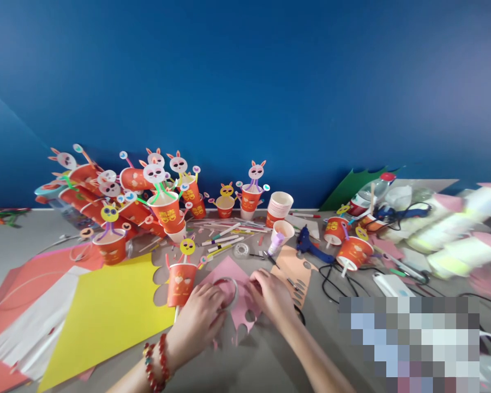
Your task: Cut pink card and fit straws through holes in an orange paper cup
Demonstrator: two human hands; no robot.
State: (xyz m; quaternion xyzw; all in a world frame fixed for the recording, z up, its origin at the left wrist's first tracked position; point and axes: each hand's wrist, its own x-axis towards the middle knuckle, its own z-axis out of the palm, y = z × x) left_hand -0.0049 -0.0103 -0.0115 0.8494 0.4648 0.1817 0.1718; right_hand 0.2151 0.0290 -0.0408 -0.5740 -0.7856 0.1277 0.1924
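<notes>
Pink paper (232, 267) with cut-out holes along its lower edge lies between my two hands. On it rests a round ring (234, 292), and the fingers of my left hand (202, 314) are bent against its left side. My right hand (272, 295) has its fingers closed at the right edge of the pink paper. A red cup (182, 285) with a yellow rabbit face stands just behind my left hand, a white stick below it. Beaded bracelets (162, 357) circle my left wrist.
Red cups with rabbit figures (166, 213) crowd the back left. Yellow paper (114, 311) lies left. Markers (225, 240), stacked cups (279, 207) and a blue glue gun (313, 248) with black cable lie behind. White rolls (442, 224) are at right.
</notes>
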